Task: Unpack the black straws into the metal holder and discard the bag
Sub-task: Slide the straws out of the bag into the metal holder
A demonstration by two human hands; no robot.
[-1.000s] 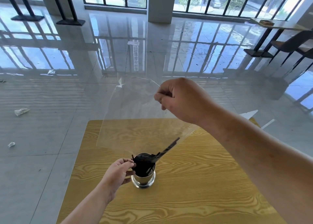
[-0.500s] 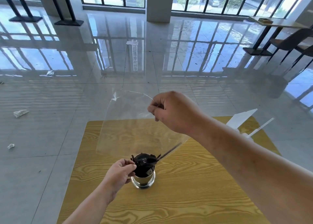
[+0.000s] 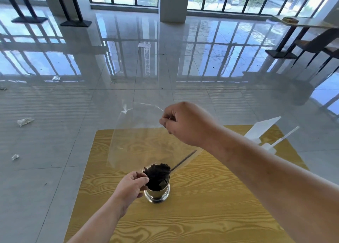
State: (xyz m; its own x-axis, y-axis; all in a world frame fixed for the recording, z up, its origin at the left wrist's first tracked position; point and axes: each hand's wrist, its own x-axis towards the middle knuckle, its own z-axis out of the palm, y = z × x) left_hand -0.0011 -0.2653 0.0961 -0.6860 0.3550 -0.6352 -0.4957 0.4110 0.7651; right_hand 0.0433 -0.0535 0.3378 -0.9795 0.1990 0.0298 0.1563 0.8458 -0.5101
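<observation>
A shiny metal holder (image 3: 157,195) stands upright near the middle of the yellow wooden table (image 3: 211,206), filled with a bundle of black straws (image 3: 157,173). My left hand (image 3: 132,186) grips the holder's left rim and the straws there. A clear plastic bag (image 3: 135,138) hangs mouth-down over the holder, pinched at its top corner by my right hand (image 3: 185,123). One black straw (image 3: 183,160) lies slanted in the bag's lower right, its low end at the holder's mouth.
A white plastic stand and a white stick (image 3: 269,136) sit at the table's far right corner. Crumpled scraps (image 3: 24,121) lie on the glossy tiled floor to the left. Tables and chairs (image 3: 311,42) stand far back near the windows.
My right hand has come down with the bag, which now hangs lower. The last slanted straw has slid further toward the holder. My left hand has stayed on the holder.
</observation>
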